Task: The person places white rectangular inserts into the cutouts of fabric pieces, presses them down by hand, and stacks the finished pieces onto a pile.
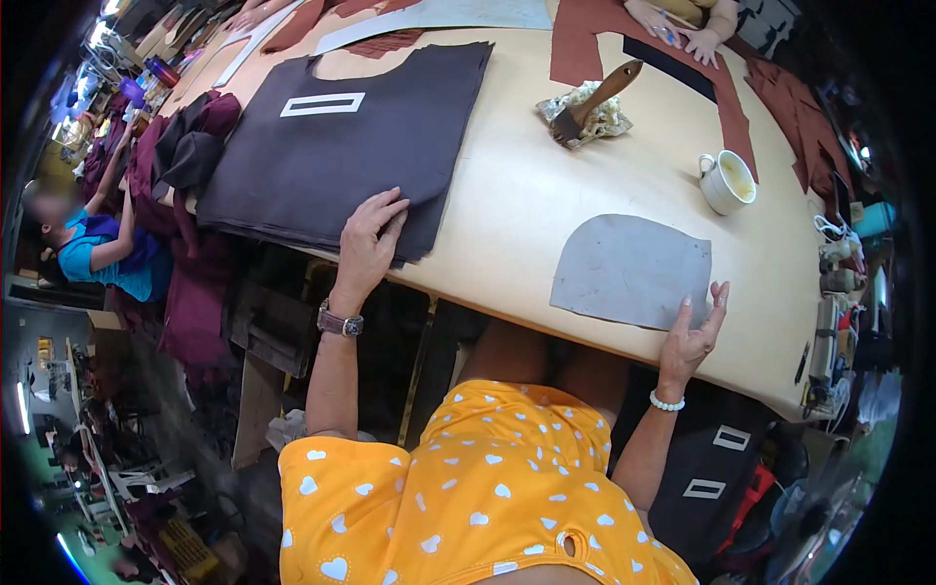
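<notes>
My left hand (370, 239) rests on the front edge of a stack of dark fabric panels (361, 146), its fingers loosely spread. The top panel's corner curls slightly beside my fingertips. A white rectangular frame outline (323, 104) shows on that panel. At the table's front edge, my right hand (694, 336) is open. Its thumb touches the right corner of a flat grey piece with a curved top (634, 271), and its other fingers stand apart beside the edge.
A wooden-handled brush (597, 100) lies on a crumpled wrapper (612, 122). A white cup (728, 183) holds something yellowish. Across the table (487, 253), another person's hands (682, 34) work on rust-red fabric (585, 44). Maroon cloth (190, 283) hangs at left near a seated person (117, 244).
</notes>
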Tool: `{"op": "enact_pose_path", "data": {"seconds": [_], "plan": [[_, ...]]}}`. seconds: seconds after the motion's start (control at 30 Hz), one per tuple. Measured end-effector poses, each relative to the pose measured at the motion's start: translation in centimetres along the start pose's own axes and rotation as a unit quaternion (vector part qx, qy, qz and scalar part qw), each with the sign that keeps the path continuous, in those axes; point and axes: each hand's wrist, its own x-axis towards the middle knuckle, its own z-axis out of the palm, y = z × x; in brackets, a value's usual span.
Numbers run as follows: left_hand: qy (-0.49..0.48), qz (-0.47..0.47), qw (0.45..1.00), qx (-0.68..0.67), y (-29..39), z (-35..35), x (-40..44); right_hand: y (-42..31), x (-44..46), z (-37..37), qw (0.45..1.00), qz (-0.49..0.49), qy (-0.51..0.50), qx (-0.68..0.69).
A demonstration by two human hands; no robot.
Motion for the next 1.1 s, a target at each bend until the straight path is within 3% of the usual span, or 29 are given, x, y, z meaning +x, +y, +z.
{"op": "enact_pose_path", "data": {"seconds": [0.03,0.13,0.23,0.33,0.4,0.5,0.6,0.7,0.83,1.03,1.1], "plan": [[0.012,0.006,1.000,-0.008,0.0,0.1,0.4,-0.1,0.0,0.0,1.000,-0.003,0.001,-0.005],[-0.011,-0.221,0.971,-0.085,0.0,-1.0,1.9,-0.6,-0.1,-0.3,0.974,-0.133,0.005,-0.181],[0.104,-0.158,0.963,-0.189,-0.2,-1.0,3.5,-2.8,-0.3,-0.1,0.957,-0.207,-0.014,-0.205],[0.057,-0.127,0.982,-0.129,1.8,-2.1,3.3,-5.7,-1.0,2.5,0.979,-0.169,-0.103,0.047],[0.005,-0.102,0.984,-0.144,3.4,-1.9,2.5,-10.0,-1.0,4.3,0.949,-0.046,-0.242,0.197],[-0.045,0.065,0.997,-0.023,4.1,-0.9,1.1,-13.3,-0.3,9.2,0.892,0.025,-0.384,0.239],[-0.081,0.060,0.993,-0.053,4.3,-0.1,-0.7,-16.5,1.9,13.8,0.876,0.032,-0.431,0.213],[-0.088,0.061,0.993,-0.053,5.4,0.1,-1.9,-18.0,3.8,18.6,0.923,-0.043,-0.366,0.109],[-0.086,0.069,0.991,-0.077,7.1,0.7,-3.5,-19.4,6.4,20.3,0.944,-0.024,-0.326,0.043],[-0.157,0.105,0.970,-0.154,12.0,3.0,-5.8,-16.5,7.2,16.9,0.958,-0.033,-0.283,-0.014],[-0.180,0.135,0.955,-0.195,13.9,4.7,-6.6,-13.2,6.6,15.0,0.976,-0.088,-0.201,0.003]]}}
